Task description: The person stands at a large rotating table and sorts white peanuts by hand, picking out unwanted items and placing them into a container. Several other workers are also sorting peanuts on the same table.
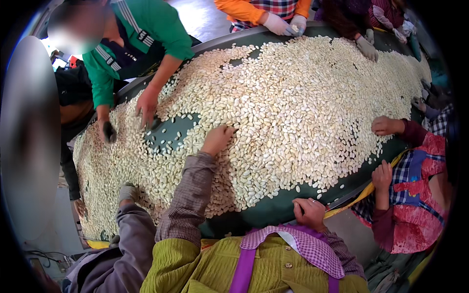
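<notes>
A broad layer of large white beans point(278, 110) covers a dark green work surface point(256, 216). My left hand point(218, 140) reaches out over the middle of the layer, fingers bent and fingertips down among the beans. Whether it pinches a bean is hidden by the fingers. Near the surface's front edge rests my right hand point(310, 213), loosely curled, a ring on one finger. Its palm is turned away from view. A few loose beans point(319, 194) lie just beyond it.
Opposite, a person in a green jacket point(172, 33) has both hands at the beans. A gloved hand point(128, 193) works at left; a person in a red patterned garment point(414, 219) stands at right. More gloved hands point(282, 25) line the far metal rim point(234, 36). Yellow cloth point(351, 201) edges the front.
</notes>
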{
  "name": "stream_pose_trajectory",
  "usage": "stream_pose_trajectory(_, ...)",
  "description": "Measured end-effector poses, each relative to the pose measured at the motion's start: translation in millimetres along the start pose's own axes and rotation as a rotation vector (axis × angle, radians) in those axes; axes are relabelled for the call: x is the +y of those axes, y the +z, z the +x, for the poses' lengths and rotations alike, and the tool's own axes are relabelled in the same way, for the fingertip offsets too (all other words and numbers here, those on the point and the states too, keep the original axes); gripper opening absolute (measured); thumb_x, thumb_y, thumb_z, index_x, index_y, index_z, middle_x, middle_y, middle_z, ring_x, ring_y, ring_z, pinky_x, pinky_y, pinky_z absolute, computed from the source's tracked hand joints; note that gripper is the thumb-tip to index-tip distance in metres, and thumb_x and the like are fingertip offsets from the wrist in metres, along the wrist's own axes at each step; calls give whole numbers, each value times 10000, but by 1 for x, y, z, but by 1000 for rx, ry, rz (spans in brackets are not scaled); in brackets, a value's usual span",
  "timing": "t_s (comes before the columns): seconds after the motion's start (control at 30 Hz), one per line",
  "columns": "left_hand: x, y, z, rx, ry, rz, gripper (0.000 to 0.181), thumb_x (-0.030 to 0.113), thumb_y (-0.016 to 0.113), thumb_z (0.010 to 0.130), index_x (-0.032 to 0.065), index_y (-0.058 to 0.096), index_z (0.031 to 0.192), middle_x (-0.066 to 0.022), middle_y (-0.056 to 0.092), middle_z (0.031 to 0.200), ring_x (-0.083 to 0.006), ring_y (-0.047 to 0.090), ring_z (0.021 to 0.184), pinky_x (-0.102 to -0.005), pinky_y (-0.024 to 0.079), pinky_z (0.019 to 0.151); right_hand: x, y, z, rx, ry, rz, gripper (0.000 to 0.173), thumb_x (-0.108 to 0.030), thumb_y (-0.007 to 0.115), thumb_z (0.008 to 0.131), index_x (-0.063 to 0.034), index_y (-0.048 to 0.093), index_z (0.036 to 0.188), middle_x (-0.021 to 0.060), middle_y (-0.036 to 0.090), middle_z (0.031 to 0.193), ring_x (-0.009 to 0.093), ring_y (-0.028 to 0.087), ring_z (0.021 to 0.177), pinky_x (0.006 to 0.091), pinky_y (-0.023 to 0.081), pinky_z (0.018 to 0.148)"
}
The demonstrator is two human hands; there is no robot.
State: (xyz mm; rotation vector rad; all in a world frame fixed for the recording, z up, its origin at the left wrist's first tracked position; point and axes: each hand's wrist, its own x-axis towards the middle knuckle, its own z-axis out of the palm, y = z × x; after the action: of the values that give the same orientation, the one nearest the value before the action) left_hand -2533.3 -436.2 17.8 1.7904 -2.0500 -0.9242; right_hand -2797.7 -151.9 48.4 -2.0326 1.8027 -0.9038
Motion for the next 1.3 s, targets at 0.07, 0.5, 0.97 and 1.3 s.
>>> stream_pose_trajectory(0.07, -15, -29, 5, -428, -253, -838, 284, 298, 448, 947, 49, 532, 839, 14, 514, 713, -100, 487, 589, -239, 409, 486, 5, -5, -1, -20, 38, -20, 72, -144, 610, 779, -110, 649, 830, 46, 652, 738, 231, 616, 627, 328, 492, 564)
stream_pose_trajectory(0.5, 63, 4, -8, 35, 99, -767, 266, 282, 436, 954, 53, 538, 1044, -38, 536, 830, -112, 510, 682, -307, 432, 538, 194, -24, 69, 116, 435, 377, 344, -121, 469, 926, 34, 508, 1231, 140, 581, 1178, 218, 554, 1073, 308, 406, 933)
stream_pose_trajectory(0.97, 73, 57, -169, 214, 82, -1101, 220, 245, 483, 960, 42, 554, 1002, 31, 475, 720, -46, 449, 636, -200, 390, 565, 48, 153, 278, -261, 176, 394, 737, -293, 611, 870, 39, 230, 1406, 257, 290, 1413, 331, 309, 1298, 384, 261, 1060)
stream_pose_trajectory(1.3, 71, 49, -316, 478, -333, -351, 167, 168, 561, 884, 60, 596, 1006, -170, 629, 871, -330, 633, 794, -370, 495, 653, -45, 103, 159, -583, -533, 123, 667, -227, 675, 740, 81, 386, 1256, 283, 392, 1286, 427, 335, 1231, 482, 316, 989)
